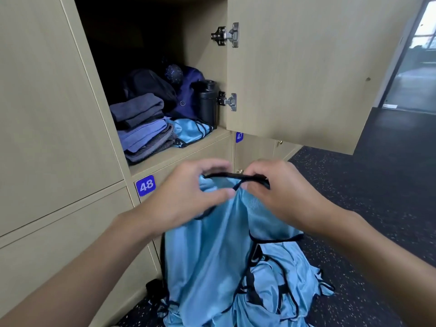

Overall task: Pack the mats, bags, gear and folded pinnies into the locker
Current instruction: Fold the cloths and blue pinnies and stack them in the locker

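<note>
Ahead, my locker (179, 149) stands with its door (306, 72) swung right; inside are folded towels (141, 123), a dark bag (151, 86), a black bottle (207, 102) and one folded pinny (192, 131). Below it, my left hand (186, 197) and right hand (278, 194) pinch the black-trimmed top edge of a blue pinny (212, 256), which hangs lengthwise down onto the pile of pinnies (283, 291) on the floor.

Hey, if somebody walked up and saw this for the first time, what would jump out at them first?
First, the light blue pinny in the middle, pinched at its black-trimmed top edge by the left hand and the right hand, above a heap of more pinnies on the floor. Then the open locker above, holding folded cloths, dark bags, a black bottle and a folded pinny.
</note>
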Available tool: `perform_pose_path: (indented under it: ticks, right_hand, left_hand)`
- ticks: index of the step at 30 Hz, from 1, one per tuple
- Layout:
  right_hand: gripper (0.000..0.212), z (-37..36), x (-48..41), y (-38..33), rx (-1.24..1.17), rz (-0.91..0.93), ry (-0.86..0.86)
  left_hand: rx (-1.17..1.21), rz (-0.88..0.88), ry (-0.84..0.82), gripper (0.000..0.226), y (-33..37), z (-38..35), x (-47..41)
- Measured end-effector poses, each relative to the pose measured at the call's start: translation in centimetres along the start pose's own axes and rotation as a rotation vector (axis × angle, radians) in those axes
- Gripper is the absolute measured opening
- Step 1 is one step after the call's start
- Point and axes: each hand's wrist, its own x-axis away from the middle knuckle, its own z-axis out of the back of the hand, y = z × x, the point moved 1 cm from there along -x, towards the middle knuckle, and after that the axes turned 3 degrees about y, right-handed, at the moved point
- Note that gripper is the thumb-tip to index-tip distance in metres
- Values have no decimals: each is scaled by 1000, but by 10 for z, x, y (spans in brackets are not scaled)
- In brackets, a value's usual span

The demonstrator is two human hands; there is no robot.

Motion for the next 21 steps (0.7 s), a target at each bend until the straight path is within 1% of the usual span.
perform_pose_path:
  ticks: [1, 2, 4, 5, 9, 11, 15, 19, 21]
  right_hand:
    - [11, -1, 1, -2, -3, 16, -24]
    - [9, -2, 1, -2, -14, 20, -41]
    - [8, -2, 2, -3, -31, 10, -59]
    - [7, 0, 2, -3, -31, 5, -62]
    - [1, 11, 1, 2, -17, -31, -110]
    - [4, 16, 1, 6, -97, -40, -98]
    - [28, 23, 5, 2, -289, -47, -63]
    - [26, 26, 5, -7, -363, -54, -52]
    - [28, 25, 5, -9, -392, -95, -39]
  left_hand:
    - [43, -8, -76, 36, 3, -8, 2]
    - [67, -15, -118, 27, 5, -14, 3]
    - [75, 4, -111, 5, 5, -18, 2]
    - [69, 28, -71, 4, 2, -15, 0]
    - [-77, 93, 81, 13, -5, 2, -6]
    - [-129, 111, 119, 16, -8, 8, -8]
    - [-164, 102, 124, 15, -11, 6, -6]
    - [-130, 101, 106, 17, -7, 2, -4]
    - [-116, 101, 109, 12, -7, 3, -4]
